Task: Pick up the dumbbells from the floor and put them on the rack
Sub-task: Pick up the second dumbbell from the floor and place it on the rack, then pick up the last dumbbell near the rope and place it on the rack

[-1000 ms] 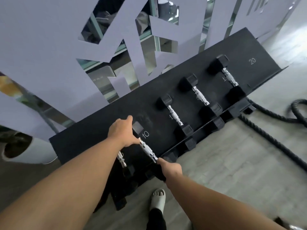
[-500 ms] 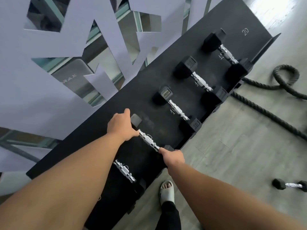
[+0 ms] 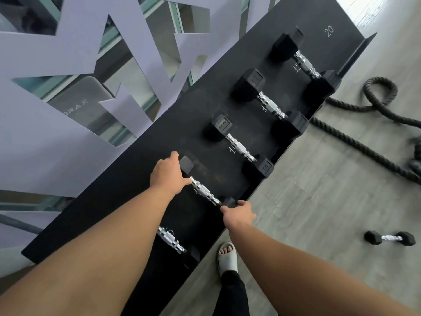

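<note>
A black dumbbell with a chrome handle (image 3: 204, 192) lies across the black rack (image 3: 141, 169). My left hand (image 3: 167, 175) grips its far head and my right hand (image 3: 239, 213) grips its near head at the rack's front edge. Three more dumbbells rest on the rack to the right, the nearest one (image 3: 239, 145) marked 10. Another dumbbell (image 3: 170, 240) sits on the rack to the left, partly hidden by my left forearm. One small black dumbbell (image 3: 390, 238) lies on the grey floor at the right.
A thick black battle rope (image 3: 355, 142) snakes over the floor right of the rack. A lilac cut-out wall panel (image 3: 45, 124) stands behind the rack. My foot in a white slide sandal (image 3: 226, 256) is beside the rack's front edge.
The view has swung right and closer to the rack, bringing the floor dumbbell into sight. Both hands stay on the same dumbbell's ends on the rack.
</note>
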{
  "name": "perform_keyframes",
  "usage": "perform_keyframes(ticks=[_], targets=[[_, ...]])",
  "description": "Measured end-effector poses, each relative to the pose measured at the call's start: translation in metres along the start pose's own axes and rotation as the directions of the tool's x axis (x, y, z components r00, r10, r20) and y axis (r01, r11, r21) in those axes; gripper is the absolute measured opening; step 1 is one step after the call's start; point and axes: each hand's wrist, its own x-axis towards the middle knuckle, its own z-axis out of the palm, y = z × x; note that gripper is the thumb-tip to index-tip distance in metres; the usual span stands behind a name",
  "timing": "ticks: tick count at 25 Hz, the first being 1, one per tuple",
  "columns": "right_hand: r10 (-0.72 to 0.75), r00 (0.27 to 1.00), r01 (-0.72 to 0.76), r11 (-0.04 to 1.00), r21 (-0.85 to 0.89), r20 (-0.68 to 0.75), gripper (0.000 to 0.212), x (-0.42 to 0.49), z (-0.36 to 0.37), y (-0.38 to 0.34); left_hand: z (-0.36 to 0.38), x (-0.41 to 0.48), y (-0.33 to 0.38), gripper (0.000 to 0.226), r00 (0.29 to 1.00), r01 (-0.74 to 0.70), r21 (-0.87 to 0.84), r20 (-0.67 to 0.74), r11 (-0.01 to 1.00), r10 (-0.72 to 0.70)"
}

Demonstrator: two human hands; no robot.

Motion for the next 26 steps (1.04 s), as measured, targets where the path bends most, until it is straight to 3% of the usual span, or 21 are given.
perform_keyframes(ticks=[6, 10, 12, 15, 18, 26], targets=[[-0.135, 0.99, 0.138, 0.958, -0.253, 0.029, 0.057, 0.0, -0.022, -0.016, -0.015, 0.011, 0.011, 0.067, 0.992, -0.049, 0.068, 0.118, 0.997, 0.041], [-0.342, 0.929, 0.366, 0.8, -0.476, 0.14, 0.054, 0.006, -0.067, -0.021, -0.019, -0.004, 0.013, 0.093, 0.976, -0.088, 0.156, 0.211, 0.984, 0.053], [-0.387, 0.905, 0.418, 0.728, -0.544, 0.178, 0.053, 0.009, -0.103, -0.019, -0.024, -0.012, 0.016, 0.095, 0.976, -0.103, 0.212, 0.211, 0.972, 0.057], [-0.403, 0.901, 0.413, 0.677, -0.609, 0.162, 0.054, 0.01, -0.166, -0.012, -0.039, -0.023, 0.025, 0.078, 0.978, -0.189, 0.346, 0.148, 0.919, 0.146], [-0.415, 0.907, 0.37, 0.693, -0.619, 0.077, 0.055, 0.006, -0.234, 0.001, -0.047, -0.034, 0.053, 0.065, 0.963, -0.268, 0.375, 0.106, 0.887, 0.246], [-0.481, 0.871, 0.329, 0.725, -0.606, -0.103, 0.054, -0.013, -0.418, 0.057, -0.032, -0.113, 0.253, 0.06, 0.854, -0.52, 0.264, 0.139, 0.812, 0.502]])
